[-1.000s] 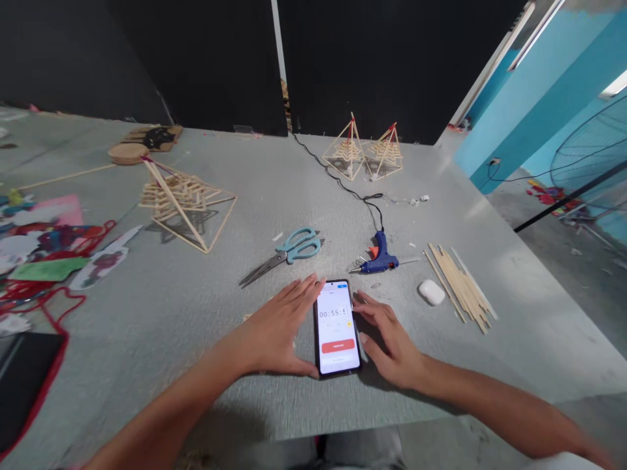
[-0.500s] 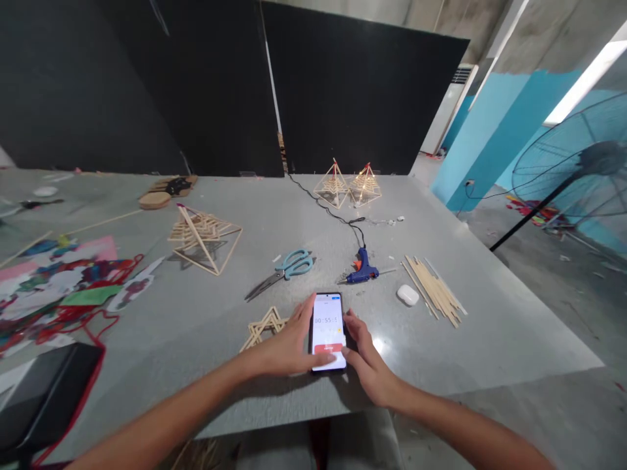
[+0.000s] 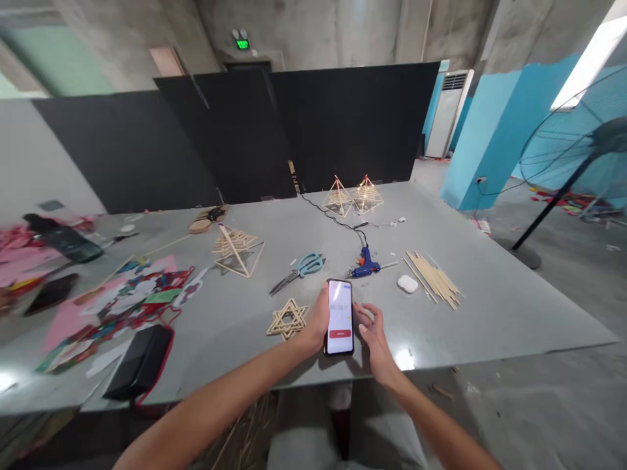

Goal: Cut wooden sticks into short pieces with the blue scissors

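A lit smartphone [image 3: 339, 334], its screen showing a running timer above a red button, is held near the table's front edge. My left hand [image 3: 319, 321] grips the phone along its left side. Just right of the phone, my right hand [image 3: 376, 336] is empty, its fingers bent and apart. A six-pointed star of wooden sticks [image 3: 280, 324] lies left of the phone, partly behind my left wrist. Beyond the phone are blue-handled scissors [image 3: 288, 281] and a blue glue gun [image 3: 365, 266]. A white earbud case [image 3: 407, 284] and a pile of loose wooden sticks [image 3: 435, 282] lie to the right.
A stick pyramid [image 3: 235, 248] stands at left-centre; two more, one lit [image 3: 366, 196], stand at the back. Coloured scraps [image 3: 161, 297] and a black case [image 3: 140, 362] occupy the left. A black panel [image 3: 353, 124] borders the table; a fan [image 3: 558, 192] stands at right.
The view has tilted up and turned left. My right hand has come off the phone to its right, and my left thumb has left the screen. The timer reading has advanced.
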Motion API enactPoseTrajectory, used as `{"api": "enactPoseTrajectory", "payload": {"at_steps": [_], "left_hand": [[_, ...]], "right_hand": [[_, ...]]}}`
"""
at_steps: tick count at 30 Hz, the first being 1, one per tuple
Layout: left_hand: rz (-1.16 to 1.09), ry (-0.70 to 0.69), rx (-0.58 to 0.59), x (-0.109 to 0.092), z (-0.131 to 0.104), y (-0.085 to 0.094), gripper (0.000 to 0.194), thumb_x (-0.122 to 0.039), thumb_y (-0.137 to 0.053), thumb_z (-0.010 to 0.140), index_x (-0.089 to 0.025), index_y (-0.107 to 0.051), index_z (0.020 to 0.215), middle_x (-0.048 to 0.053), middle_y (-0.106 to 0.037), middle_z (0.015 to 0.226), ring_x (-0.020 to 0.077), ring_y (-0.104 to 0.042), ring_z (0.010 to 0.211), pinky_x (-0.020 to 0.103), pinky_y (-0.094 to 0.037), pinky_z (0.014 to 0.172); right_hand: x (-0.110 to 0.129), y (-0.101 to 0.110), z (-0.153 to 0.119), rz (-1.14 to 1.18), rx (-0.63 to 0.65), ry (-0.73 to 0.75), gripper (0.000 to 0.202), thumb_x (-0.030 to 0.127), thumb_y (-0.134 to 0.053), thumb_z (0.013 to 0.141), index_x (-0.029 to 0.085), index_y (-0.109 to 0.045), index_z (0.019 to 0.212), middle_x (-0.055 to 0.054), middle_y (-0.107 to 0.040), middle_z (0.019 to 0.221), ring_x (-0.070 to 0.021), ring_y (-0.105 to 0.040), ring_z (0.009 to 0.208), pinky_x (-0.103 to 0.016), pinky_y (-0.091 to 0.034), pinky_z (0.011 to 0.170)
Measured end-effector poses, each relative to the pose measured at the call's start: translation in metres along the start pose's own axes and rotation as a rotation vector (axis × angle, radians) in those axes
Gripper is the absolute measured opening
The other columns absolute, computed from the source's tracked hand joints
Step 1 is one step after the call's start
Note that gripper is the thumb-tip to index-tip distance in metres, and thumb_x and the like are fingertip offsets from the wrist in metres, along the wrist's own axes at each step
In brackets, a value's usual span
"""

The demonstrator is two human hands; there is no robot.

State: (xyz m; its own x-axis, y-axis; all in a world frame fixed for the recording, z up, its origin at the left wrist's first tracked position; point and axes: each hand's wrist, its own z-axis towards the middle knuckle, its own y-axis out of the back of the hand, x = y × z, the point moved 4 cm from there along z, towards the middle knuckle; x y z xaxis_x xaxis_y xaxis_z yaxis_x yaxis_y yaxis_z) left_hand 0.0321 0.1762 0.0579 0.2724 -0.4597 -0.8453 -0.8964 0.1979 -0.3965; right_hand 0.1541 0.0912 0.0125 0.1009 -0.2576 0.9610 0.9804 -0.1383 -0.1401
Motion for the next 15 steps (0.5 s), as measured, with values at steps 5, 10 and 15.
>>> {"api": "enactPoseTrajectory", "payload": {"at_steps": [5, 10, 15], "left_hand": [[-0.051, -0.022, -0.027, -0.023, -0.016, 0.009, 0.052, -0.064, -0.056, 0.107, -0.015, -0.071, 0.097, 0.007, -0.074, 0.078, 0.0198, -0.068, 0.061, 0.027, -0.055, 0.060], [-0.073, -0.029, -0.027, -0.065, -0.050, 0.050, 0.055, -0.058, -0.041, 0.111, -0.015, -0.071, 0.126, 0.015, -0.080, 0.102, 0.0277, -0.079, 0.081, 0.040, -0.065, 0.079], [0.102, 0.020, -0.138, -0.111, -0.086, 0.140, 0.062, -0.055, -0.034, 0.110, -0.007, -0.069, 0.129, 0.019, -0.080, 0.094, 0.0312, -0.079, 0.076, 0.043, -0.066, 0.069]], "right_hand": [[0.025, -0.016, 0.005, -0.030, 0.082, 0.099, 0.050, 0.066, -0.049, 0.108, 0.031, -0.035, 0.141, -0.020, -0.051, 0.167, -0.0289, -0.050, 0.156, -0.061, -0.038, 0.130], [0.044, -0.060, 0.007, -0.030, 0.206, 0.112, 0.055, 0.067, -0.041, 0.111, 0.031, -0.033, 0.151, -0.017, -0.047, 0.170, -0.0258, -0.043, 0.161, -0.059, -0.034, 0.134], [0.033, -0.068, -0.010, -0.138, 0.228, 0.059, 0.054, 0.071, -0.037, 0.110, 0.034, -0.047, 0.148, -0.012, -0.049, 0.168, -0.0260, -0.043, 0.160, -0.063, -0.027, 0.135]]}}
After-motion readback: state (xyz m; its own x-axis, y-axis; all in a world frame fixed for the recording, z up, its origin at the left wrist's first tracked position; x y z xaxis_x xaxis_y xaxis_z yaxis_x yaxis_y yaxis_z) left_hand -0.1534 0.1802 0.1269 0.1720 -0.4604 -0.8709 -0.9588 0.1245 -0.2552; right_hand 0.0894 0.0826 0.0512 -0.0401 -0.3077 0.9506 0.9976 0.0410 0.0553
